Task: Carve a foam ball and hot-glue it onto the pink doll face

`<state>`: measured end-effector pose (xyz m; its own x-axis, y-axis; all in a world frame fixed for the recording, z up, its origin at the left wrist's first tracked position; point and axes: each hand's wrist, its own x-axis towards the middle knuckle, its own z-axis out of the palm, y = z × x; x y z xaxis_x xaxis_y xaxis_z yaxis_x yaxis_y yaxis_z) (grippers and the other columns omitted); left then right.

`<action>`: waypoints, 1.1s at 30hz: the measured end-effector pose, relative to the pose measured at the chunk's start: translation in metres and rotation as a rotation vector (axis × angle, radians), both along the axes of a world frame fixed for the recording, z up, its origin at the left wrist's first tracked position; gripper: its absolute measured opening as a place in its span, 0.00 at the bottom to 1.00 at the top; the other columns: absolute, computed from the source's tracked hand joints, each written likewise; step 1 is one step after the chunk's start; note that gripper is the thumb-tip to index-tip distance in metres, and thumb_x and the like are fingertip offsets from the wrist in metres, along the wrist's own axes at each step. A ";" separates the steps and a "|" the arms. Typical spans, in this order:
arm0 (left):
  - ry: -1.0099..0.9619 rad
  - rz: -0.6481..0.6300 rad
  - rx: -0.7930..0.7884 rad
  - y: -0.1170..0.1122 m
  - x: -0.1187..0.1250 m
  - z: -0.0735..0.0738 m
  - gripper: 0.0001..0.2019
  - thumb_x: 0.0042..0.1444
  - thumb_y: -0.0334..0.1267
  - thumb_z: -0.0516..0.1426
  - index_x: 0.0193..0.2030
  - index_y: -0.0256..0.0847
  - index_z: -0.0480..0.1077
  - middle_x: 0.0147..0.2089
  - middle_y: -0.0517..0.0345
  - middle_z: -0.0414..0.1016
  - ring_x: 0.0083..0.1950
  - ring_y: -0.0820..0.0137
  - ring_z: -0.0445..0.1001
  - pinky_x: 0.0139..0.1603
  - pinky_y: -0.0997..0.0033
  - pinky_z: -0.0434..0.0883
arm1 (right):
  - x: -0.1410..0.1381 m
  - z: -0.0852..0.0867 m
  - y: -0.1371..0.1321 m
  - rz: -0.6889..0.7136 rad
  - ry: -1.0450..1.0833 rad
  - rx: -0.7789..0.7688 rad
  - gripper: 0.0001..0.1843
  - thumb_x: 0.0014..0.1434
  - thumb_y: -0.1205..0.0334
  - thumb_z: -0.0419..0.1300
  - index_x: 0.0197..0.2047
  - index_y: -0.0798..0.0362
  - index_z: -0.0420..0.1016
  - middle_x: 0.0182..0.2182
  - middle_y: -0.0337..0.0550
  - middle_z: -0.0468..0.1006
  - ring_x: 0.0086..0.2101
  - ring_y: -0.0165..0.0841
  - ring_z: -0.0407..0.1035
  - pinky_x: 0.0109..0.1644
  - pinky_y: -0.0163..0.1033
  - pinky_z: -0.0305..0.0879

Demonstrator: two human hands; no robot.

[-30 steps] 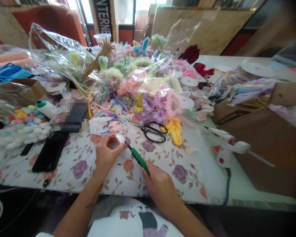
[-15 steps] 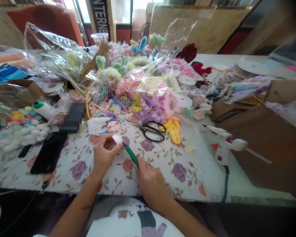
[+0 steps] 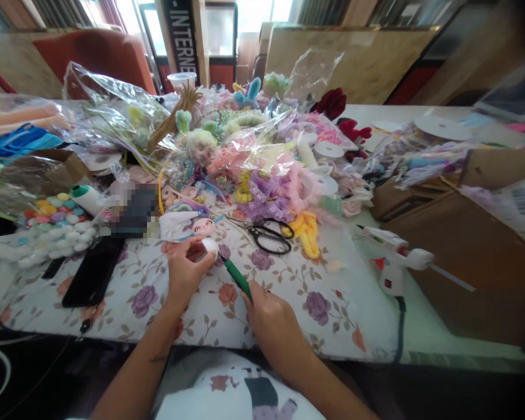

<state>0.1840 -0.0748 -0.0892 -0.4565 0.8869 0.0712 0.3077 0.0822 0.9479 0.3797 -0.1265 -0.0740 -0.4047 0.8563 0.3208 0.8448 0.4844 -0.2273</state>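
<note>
Right hand [image 3: 273,318] closed round the green tool [image 3: 237,278]; left hand [image 3: 188,271] part-curled, pinching the white piece [image 3: 209,246] between thumb and fingers. Table [image 3: 420,321] under it all, floral cloth [image 3: 219,329] on the near side. Box [image 3: 464,280] far right, glue gun [image 3: 391,280] just left of it. Scissors [image 3: 253,230] lie beyond the tool, doll head [image 3: 203,227] just beyond the left fingers. Tool: dark tip still by the piece's right edge, contact can't be told. Piece: in left hand, above near-middle cloth; shows rounder than half a second ago, so probably turned slightly. Grips unchanged, so likely the same step, only the piece's angle adjusted.
</note>
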 end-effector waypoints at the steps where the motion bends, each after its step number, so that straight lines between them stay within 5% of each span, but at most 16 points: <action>1: 0.031 0.004 -0.013 0.000 0.000 0.000 0.21 0.43 0.44 0.65 0.45 0.38 0.74 0.40 0.52 0.77 0.39 0.64 0.77 0.44 0.64 0.75 | 0.002 0.000 -0.001 0.004 -0.001 0.002 0.11 0.68 0.63 0.48 0.36 0.54 0.68 0.17 0.37 0.71 0.18 0.32 0.69 0.22 0.37 0.52; 14: 0.083 -0.014 -0.027 0.000 -0.004 0.000 0.19 0.46 0.45 0.62 0.43 0.36 0.74 0.39 0.51 0.77 0.37 0.65 0.75 0.40 0.67 0.73 | -0.008 -0.007 -0.005 -0.019 -0.074 0.033 0.10 0.67 0.67 0.48 0.45 0.59 0.69 0.19 0.39 0.72 0.20 0.33 0.70 0.23 0.37 0.54; 24: 0.064 0.035 -0.031 0.000 -0.003 0.002 0.18 0.45 0.44 0.63 0.41 0.38 0.73 0.36 0.54 0.76 0.35 0.66 0.75 0.39 0.68 0.73 | -0.020 -0.001 0.012 -0.089 -0.066 -0.154 0.04 0.62 0.65 0.58 0.34 0.54 0.70 0.17 0.38 0.74 0.18 0.34 0.71 0.22 0.36 0.49; 33: -0.075 -0.032 -0.011 -0.001 -0.009 0.004 0.19 0.47 0.44 0.62 0.44 0.38 0.71 0.39 0.54 0.75 0.40 0.65 0.76 0.44 0.67 0.73 | -0.002 -0.002 -0.002 -0.084 0.080 -0.199 0.12 0.67 0.60 0.50 0.40 0.55 0.72 0.21 0.41 0.76 0.20 0.34 0.71 0.25 0.36 0.54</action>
